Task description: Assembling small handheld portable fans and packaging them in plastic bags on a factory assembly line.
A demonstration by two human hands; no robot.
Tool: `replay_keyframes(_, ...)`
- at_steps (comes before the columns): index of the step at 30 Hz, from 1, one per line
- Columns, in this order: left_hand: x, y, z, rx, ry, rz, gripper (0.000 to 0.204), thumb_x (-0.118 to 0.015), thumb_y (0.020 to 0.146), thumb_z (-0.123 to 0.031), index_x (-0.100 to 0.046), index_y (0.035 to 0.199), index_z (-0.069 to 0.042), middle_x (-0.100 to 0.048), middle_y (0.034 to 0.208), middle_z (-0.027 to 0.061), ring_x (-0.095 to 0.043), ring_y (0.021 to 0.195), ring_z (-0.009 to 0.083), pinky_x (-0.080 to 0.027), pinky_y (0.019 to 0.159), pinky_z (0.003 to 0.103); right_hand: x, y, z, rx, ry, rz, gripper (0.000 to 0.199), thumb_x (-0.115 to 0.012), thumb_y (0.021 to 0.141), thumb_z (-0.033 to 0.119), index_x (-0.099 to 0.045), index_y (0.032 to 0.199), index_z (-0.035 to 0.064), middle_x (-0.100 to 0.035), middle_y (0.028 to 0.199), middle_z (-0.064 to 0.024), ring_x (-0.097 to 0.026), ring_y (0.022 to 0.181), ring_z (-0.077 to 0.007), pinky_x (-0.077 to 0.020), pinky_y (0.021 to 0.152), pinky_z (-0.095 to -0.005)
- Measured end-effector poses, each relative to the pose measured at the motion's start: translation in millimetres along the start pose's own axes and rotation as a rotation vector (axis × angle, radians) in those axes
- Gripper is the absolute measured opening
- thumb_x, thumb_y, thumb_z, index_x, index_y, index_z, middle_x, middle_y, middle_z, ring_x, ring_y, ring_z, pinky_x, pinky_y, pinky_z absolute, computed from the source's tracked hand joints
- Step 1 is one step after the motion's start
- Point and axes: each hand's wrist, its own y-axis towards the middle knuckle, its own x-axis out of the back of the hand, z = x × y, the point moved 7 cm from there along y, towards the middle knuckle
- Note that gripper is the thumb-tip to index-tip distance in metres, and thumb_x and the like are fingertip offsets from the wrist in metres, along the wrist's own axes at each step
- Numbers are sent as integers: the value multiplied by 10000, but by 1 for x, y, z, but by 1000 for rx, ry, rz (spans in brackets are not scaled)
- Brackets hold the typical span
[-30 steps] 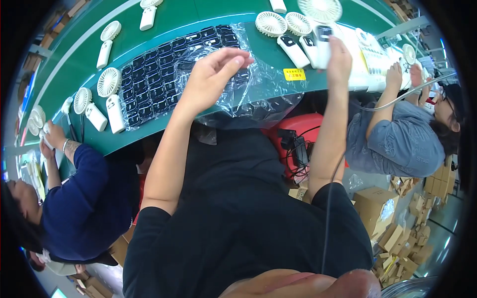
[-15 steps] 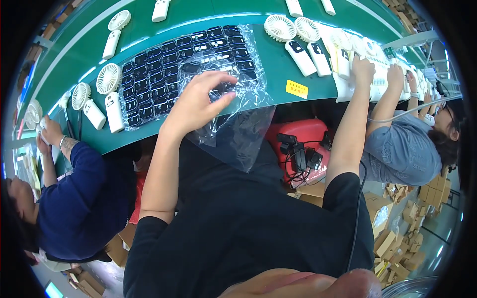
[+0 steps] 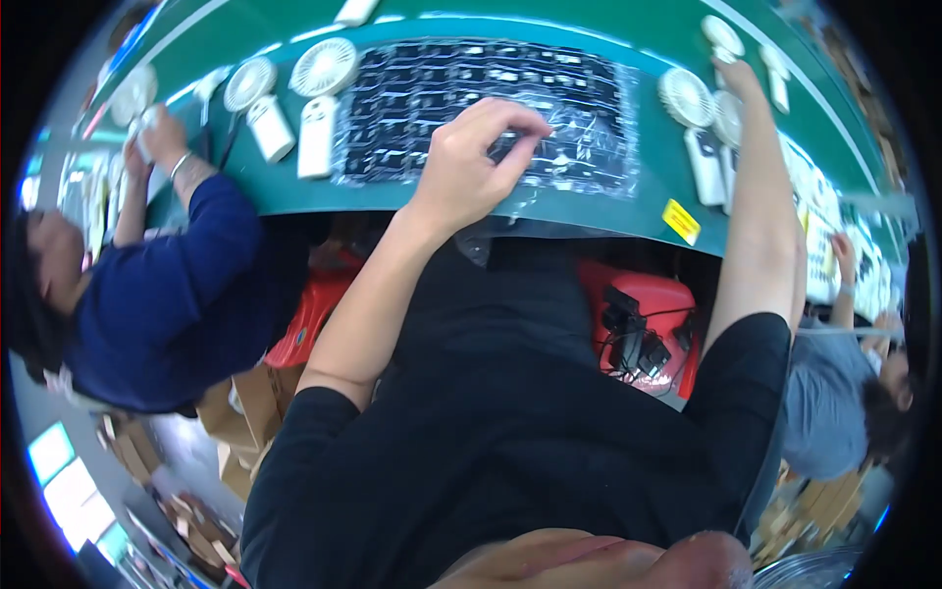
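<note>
My left hand (image 3: 476, 162) is over a sheet of black parts (image 3: 412, 98) covered in clear plastic. Its thumb and fingertips come together in a pinch; whatever they hold is too small or blurred to name. At the far right, my right hand (image 3: 741, 80) is closed around the upper part of a white handheld fan (image 3: 722, 35), whose round head shows beyond the fingers. Just left of that forearm lie more white fans, one with a round grille (image 3: 686, 97) and a white handle (image 3: 704, 165).
Two white fans (image 3: 325, 67) (image 3: 251, 83) lie left of the sheet on the green table (image 3: 294, 199). A yellow label (image 3: 681, 222) is near the front edge. Black adapters (image 3: 633, 334) rest on a red stool (image 3: 677, 294). Co-workers (image 3: 167, 294) (image 3: 834, 393) sit either side.
My view has swung to the right. My right hand has reached farther across the table to a fan. My left thumb and fingers, apart before, have closed together.
</note>
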Motion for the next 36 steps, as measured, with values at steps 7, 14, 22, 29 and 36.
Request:
replay_keyframes(7,42,-11,33,481,-931,-384,257,-531,941,-78,-580,1184,-11,-583,869,42,-587,769,164,-493,645,277,37,8,-24,-222,238,-81,831,-592,796,713,-681,1197,-8,-698,1077,-180,-649,970,-305,-497,776,-414)
replay_keyframes(14,40,-7,63,477,-2205,-13,432,-358,1024,-351,-530,1287,-54,-525,859,76,-463,640,158,-412,514,285,77,-91,42,-164,734,-168,602,-600,861,607,-695,1175,102,-631,955,-48,-548,791,-190,-440,683,-345)
replay_keyframes(22,46,-26,37,383,-2166,70,375,-444,996,-448,-629,960,-123,-495,727,50,-402,577,154,-367,486,294,109,-223,180,177,967,-343,503,-604,926,483,-676,1212,77,-647,982,-53,-574,846,-173,-448,765,-317)
replay_keyframes(29,46,-8,36,287,-2352,-92,348,-471,999,-419,-549,781,-159,-447,634,15,-374,521,136,-362,492,265,53,-258,269,410,523,-237,537,-617,918,460,-634,1214,13,-648,1133,-125,-623,1003,-222,-457,901,-329)
replay_keyframes(36,33,-3,36,294,-2383,-139,336,-473,1013,-392,-548,815,-131,-475,680,23,-431,557,136,-388,506,269,12,-383,363,658,52,-663,359,-660,914,307,-670,1128,19,-661,1095,-157,-636,990,-339,-490,864,-387)
